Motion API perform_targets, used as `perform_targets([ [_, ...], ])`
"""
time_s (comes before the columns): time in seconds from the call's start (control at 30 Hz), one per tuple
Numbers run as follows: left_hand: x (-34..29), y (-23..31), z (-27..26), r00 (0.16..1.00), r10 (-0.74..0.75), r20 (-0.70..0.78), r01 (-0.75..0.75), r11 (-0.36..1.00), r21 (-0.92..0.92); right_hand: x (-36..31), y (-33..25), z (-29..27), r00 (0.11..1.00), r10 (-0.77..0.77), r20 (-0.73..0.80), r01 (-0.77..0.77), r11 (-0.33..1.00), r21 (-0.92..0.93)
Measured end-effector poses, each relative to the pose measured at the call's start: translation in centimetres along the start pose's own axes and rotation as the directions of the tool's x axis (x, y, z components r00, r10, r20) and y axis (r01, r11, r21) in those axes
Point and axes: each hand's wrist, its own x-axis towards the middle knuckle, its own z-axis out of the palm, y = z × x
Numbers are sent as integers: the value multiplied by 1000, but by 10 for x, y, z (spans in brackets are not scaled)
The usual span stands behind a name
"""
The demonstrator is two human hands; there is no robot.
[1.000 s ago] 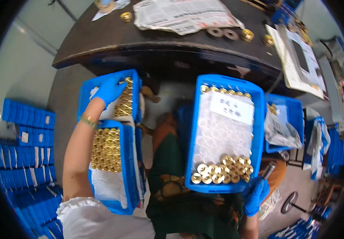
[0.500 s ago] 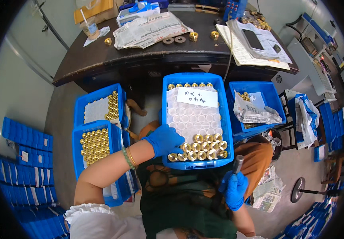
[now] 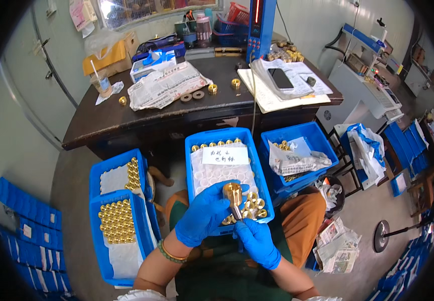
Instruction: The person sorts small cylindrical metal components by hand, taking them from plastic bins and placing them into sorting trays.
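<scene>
Two gloved hands meet over the lap tray, a brass fitting [image 3: 233, 192] raised between them.

At far left two blue trays [image 3: 119, 220] sit on the floor, one holding rows of brass pieces, now out of reach of either hand. A second ago the left hand [image 3: 204, 213] was at the upper of those trays; half a second ago it had crossed to the middle tray [image 3: 227, 138], and now it is curled around the fitting, thumb and fingers pinching it just above the few brass pieces left in that tray. Right of it, the right hand [image 3: 257, 241], which had hung low and apart, has come up and is closed on a slim metal tool [image 3: 237, 211] whose tip touches the fitting's underside. So picking looks done and work on the piece is under way.
</scene>
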Motion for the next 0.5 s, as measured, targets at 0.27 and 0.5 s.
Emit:
perform_targets([
  [0.27, -6, -4, 22, 967, 231, -107, -135, 822, 554, 11, 9, 7, 776, -622, -105, 411, 624, -664],
  [0.5, -13, -9, 29, 954, 237, -183, -92, 814, 574, 12, 11, 1, 729, -677, -102, 466, 599, -652],
])
